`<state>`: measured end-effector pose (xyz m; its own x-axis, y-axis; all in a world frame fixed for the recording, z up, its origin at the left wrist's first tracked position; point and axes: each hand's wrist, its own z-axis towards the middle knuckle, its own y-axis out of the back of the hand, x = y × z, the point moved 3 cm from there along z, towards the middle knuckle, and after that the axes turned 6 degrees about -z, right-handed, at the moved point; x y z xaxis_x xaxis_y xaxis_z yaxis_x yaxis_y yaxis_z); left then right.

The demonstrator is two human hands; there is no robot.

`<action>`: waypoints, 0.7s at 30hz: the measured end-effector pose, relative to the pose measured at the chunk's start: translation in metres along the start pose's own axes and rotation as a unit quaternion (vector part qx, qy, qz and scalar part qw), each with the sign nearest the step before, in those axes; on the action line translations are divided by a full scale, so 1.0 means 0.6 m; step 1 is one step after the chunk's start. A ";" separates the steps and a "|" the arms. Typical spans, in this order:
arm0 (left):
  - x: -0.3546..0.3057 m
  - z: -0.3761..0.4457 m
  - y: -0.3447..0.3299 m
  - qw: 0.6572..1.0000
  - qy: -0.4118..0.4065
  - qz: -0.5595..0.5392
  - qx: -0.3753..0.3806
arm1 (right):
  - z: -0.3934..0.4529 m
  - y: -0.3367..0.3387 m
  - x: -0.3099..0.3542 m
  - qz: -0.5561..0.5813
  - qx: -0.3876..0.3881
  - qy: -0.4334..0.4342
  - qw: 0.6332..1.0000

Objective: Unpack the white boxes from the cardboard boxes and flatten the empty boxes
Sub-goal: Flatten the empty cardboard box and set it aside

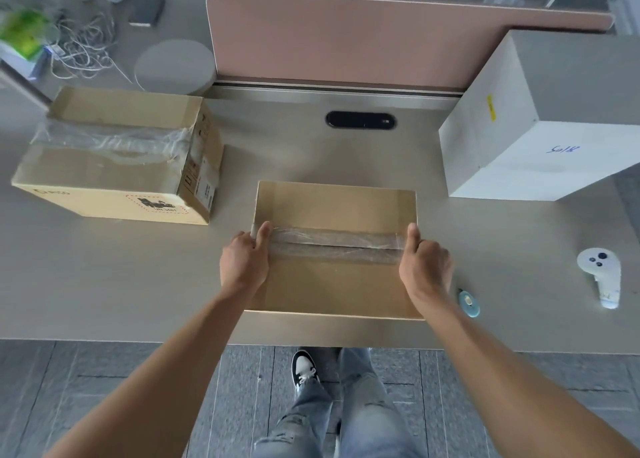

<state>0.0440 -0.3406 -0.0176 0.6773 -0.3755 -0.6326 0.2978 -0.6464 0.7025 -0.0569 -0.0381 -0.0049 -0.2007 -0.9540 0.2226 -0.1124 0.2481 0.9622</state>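
1. Cardboard boxes number two: a taped box (335,250) at centre frame near the desk's front edge, and a second box (117,156) at left, shut with crumpled clear tape, printed marks on its front and end faces.
2. One white box (540,118) stands at upper right on the desk (138,277), well apart from both cardboard ones, with blue handwriting on its front and a yellow strip on its left face.
3. One white controller (601,276) lies at right, and one small blue round tool (469,303) lies just right of the centre box.
4. One pink partition (381,42) runs along the back; a round grey disc (175,66), a tangle of white cables (83,47) and a grey pad (147,10) sit at upper left.
5. Left hand (244,263) grips the centre box's left edge: thumb on top at the end of the tape strip, fingers curled down the side.
6. Right hand (424,267) grips the right edge likewise, thumb up on the top face by the tape's other end, fingers wrapped over the side, out of sight.
7. Two legs in jeans and one black-and-white shoe show below the desk.
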 end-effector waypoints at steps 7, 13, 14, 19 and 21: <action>-0.002 0.000 0.001 0.997 0.034 -0.053 0.032 | -0.009 0.010 0.000 0.057 -0.013 -0.011 0.998; -0.034 -0.051 0.013 0.983 -0.123 0.104 -0.087 | -0.021 0.046 -0.005 0.163 -0.024 -0.068 0.984; -0.050 -0.064 -0.001 0.971 -0.174 0.138 -0.088 | -0.026 0.050 0.007 0.148 -0.077 0.003 0.986; -0.101 -0.083 -0.094 0.926 -0.278 0.253 0.026 | -0.023 -0.003 0.074 -0.038 -0.077 0.295 0.951; -0.094 -0.076 -0.107 0.922 -0.279 0.267 0.030 | -0.018 -0.021 0.076 -0.081 -0.060 0.311 0.945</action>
<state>0.0171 -0.2476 -0.0122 0.2610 -0.9228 -0.2833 -0.0271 -0.3004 0.9534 -0.0545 -0.0867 -0.0052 0.4248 -0.9014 0.0843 0.0260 0.1053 0.9941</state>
